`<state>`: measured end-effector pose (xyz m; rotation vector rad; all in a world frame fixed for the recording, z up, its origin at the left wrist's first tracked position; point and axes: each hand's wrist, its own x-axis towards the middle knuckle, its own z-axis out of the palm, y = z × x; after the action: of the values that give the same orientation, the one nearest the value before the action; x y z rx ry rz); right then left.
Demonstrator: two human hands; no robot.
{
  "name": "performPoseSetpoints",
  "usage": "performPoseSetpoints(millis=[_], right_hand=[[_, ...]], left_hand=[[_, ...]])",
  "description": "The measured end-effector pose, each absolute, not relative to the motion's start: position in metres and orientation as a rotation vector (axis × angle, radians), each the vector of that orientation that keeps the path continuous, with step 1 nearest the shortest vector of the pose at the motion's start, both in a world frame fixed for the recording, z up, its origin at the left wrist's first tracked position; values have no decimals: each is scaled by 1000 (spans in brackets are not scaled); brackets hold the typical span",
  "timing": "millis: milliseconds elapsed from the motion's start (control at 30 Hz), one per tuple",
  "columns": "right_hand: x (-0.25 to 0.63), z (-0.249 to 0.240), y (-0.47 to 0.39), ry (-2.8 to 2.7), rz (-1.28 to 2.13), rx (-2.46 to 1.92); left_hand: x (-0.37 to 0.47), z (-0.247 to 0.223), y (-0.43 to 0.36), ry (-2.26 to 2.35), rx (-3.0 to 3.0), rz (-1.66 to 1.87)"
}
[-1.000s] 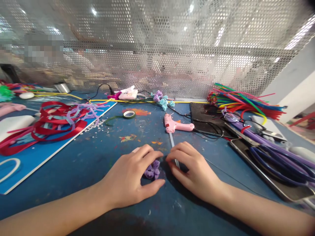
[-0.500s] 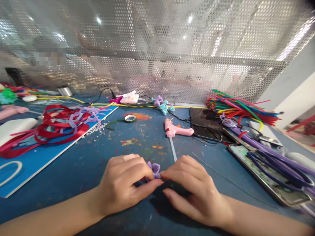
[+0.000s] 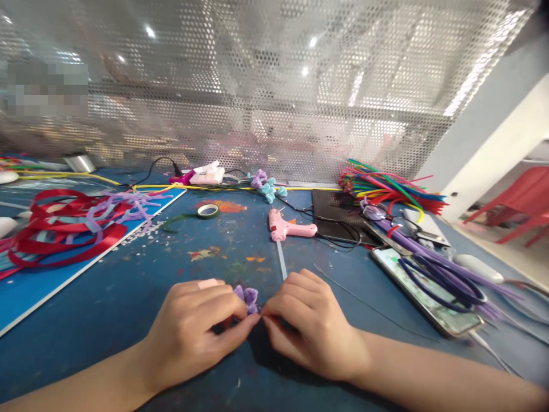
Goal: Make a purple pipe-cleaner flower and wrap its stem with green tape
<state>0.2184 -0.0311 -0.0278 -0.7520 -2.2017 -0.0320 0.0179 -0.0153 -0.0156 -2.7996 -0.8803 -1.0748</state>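
A small fuzzy purple flower (image 3: 250, 298), seemingly of pipe cleaner, is pinched between the thumb and fingers of my left hand (image 3: 197, 326); those fingers cover its lower part. Close on its right side, my right hand (image 3: 311, 326) has thumb and forefinger pressed together, their tips almost touching the left thumb. Whatever lies between the right fingertips is too small to make out. Beyond the hands lies a pink glue gun (image 3: 295, 229) with a clear glue stick (image 3: 281, 260) pointing towards my right hand.
Green tape (image 3: 208, 212) lies left of centre. Purple and teal flowers (image 3: 266, 186) sit by the perforated screen (image 3: 257, 86). Red ribbon (image 3: 86, 249) rests on a blue board (image 3: 51, 292). At right are a phone (image 3: 422, 292), purple pipe cleaners (image 3: 412, 246) and a colourful bundle (image 3: 390, 189).
My right thumb has closed against the forefinger beside the flower. My left hand still pinches the flower. The whole view has shifted, so things on the table appear further left.
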Motion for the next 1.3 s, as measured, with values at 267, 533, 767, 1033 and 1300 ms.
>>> performPoseSetpoints(millis=[267,533,767,1033,1300], right_hand=[[220,-27,-29,-2275,-40,-767],[221,-29,-26,-2296,-124,-729],[221,-31,-26,-2309,-154,-762],[218,-34,-25,-2266,-114,-823],[219,-26,-28,-2238,34,-845]], left_hand=[[17,-20,-11,-830,-2804,-1042],[15,-20,-10,-811,-2809,-1005],[15,-22,-9,-827,-2808,-991],[13,-22,-10,-830,-2798,-988],[15,-9,-8,-887,-2778,-1001]])
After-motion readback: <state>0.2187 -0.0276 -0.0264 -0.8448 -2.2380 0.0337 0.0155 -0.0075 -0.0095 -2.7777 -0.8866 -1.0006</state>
